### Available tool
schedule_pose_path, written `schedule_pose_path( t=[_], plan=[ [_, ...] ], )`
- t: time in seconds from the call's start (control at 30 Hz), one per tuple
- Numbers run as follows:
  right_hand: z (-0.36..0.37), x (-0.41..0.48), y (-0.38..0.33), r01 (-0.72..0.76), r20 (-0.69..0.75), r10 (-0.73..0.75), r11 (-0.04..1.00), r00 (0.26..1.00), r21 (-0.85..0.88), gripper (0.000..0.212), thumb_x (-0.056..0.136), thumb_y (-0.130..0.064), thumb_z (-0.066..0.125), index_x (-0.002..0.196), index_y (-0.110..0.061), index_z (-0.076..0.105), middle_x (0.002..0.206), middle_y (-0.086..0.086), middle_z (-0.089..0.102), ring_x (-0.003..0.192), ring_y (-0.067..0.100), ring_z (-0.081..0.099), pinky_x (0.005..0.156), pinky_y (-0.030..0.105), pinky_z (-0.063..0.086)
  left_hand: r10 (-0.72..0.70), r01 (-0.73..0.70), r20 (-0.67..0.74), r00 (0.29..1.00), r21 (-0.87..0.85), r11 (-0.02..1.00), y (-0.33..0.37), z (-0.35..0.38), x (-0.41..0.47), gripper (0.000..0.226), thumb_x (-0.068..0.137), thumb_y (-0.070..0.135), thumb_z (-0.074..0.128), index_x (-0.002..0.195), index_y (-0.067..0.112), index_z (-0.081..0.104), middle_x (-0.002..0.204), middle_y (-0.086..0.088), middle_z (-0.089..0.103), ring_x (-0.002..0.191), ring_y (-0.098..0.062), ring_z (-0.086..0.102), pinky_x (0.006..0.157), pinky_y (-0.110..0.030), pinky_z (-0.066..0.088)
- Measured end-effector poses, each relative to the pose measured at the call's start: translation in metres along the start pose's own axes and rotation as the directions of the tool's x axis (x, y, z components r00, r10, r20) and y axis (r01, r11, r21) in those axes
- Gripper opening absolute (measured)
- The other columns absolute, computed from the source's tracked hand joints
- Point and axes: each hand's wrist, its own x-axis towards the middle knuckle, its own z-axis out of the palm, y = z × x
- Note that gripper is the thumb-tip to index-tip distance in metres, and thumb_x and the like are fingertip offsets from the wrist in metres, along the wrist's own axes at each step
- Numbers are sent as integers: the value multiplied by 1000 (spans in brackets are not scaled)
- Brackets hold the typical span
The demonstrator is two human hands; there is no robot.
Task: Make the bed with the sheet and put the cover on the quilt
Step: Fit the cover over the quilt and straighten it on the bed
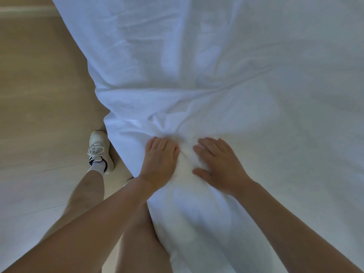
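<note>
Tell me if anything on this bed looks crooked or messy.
Yes: the white fabric bunches into a knot of creases just ahead of the left hand, which grips it beside the flat right hand; farther off it lies smoother.

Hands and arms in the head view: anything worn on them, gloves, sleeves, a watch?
No. The left hand and right hand are bare: no gloves, rings or watch show. The left forearm and right forearm are bare to the frame's edge, no sleeve in view. Clothing shows only at the foot: a white lace-up sneaker and white sock.
</note>
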Motion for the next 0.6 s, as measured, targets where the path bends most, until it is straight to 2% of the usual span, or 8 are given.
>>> schedule_pose_path(
  t=[0.1, 0.17, 0.23, 0.27, 0.33, 0.4, 0.5, 0.6],
  plan=[
    [0, -3, -9, 39, -243, -25, 998, 970, 56, 26, 84, -25, 51, 84, -6, 69, 90, 9, 67, 88, 28, 62, 81, 30, 41, -78, 111, 170, 982, -189, 976, 31, -23, -18, 24, 99, 25, 32, 85, 11, 45, 64, 1, 49, 59, -25, 50, 61, -30, 31],
    [-1, -11, -21, 64, -344, -32, 995, 939, 82, 24, 86, -18, 49, 77, -6, 68, 78, 7, 65, 75, 24, 57, 71, 26, 39, -173, 303, 372, 912, -328, 895, 37, -31, -34, 22, 101, 25, 34, 83, 14, 39, 57, 5, 40, 51, -16, 40, 52, -27, 28],
    [-6, -28, -36, 6, -303, 27, 994, 952, 109, 32, 91, -24, 43, 72, -10, 64, 64, 3, 62, 62, 20, 57, 57, 26, 39, -324, 517, 453, 831, -412, 750, 30, -37, -42, 29, 98, 25, 43, 70, 15, 38, 54, 6, 36, 50, -12, 34, 51, -26, 29],
    [-10, -37, -45, -57, -233, 80, 993, 969, 104, 35, 93, -29, 39, 70, -13, 59, 55, 0, 59, 51, 18, 57, 47, 27, 37, -376, 556, 460, 805, -362, 748, 26, -41, -42, 33, 96, 28, 46, 66, 16, 37, 53, 6, 37, 51, -13, 35, 53, -27, 30],
    [-25, -50, -61, -188, 52, 184, 978, 982, 86, 28, 98, -32, 33, 77, -18, 46, 54, 3, 58, 49, 19, 59, 44, 29, 31, -379, 444, 425, 822, -62, 894, 20, -42, -41, 34, 96, 35, 43, 66, 21, 35, 54, 6, 40, 57, -17, 43, 58, -30, 33],
    [-33, -57, -60, -262, 286, 184, 928, 940, 264, 25, 102, -35, 29, 83, -21, 37, 74, 2, 61, 73, 25, 60, 61, 32, 32, -278, 267, 335, 900, 80, 960, 23, -40, -48, 29, 96, 40, 38, 73, 22, 37, 59, 7, 44, 65, -21, 50, 62, -31, 35],
    [-30, -55, -45, -350, 262, 247, 792, 933, 500, 24, 98, -36, 40, 79, -22, 38, 70, -5, 49, 74, 22, 50, 68, 34, 36, -60, 78, 204, 977, -82, 994, 34, -27, -76, 27, 88, 45, 41, 91, 19, 49, 81, 4, 57, 79, -20, 53, 71, -35, 41],
    [-15, -71, -35, -249, 31, 251, 919, 967, 306, 29, 88, -47, 49, 92, -19, 51, 85, -3, 54, 79, 21, 51, 72, 35, 42, 122, -114, 208, 971, -48, 992, 39, -6, -97, 37, 83, 47, 50, 108, 19, 52, 103, 0, 56, 95, -18, 48, 89, -32, 34]
  ],
)
